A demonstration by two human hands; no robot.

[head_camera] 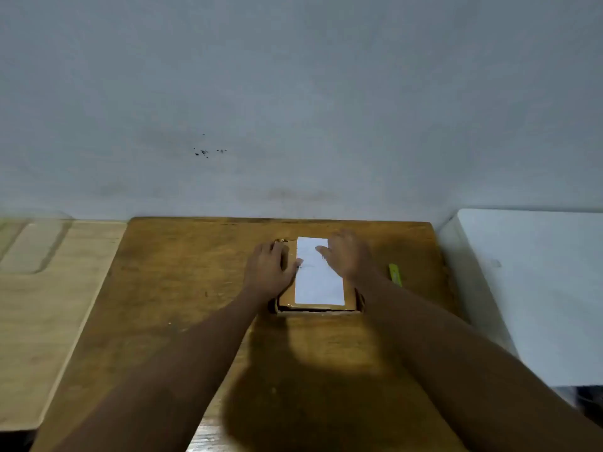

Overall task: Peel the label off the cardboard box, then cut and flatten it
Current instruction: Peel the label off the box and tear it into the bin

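Note:
A small brown cardboard box (318,307) lies flat on the dark wooden table (182,282), near its far edge. A white label (321,285) covers most of the box top. My left hand (269,267) rests palm down on the box's left side, thumb touching the label's left edge. My right hand (347,254) lies over the label's upper right corner with fingers spread, holding nothing. A yellow-green utility knife (395,275) lies on the table just right of my right wrist.
A lighter wooden surface (42,288) adjoins the table on the left. A white box-like object (535,288) stands at the right. A grey wall (293,109) rises directly behind the table.

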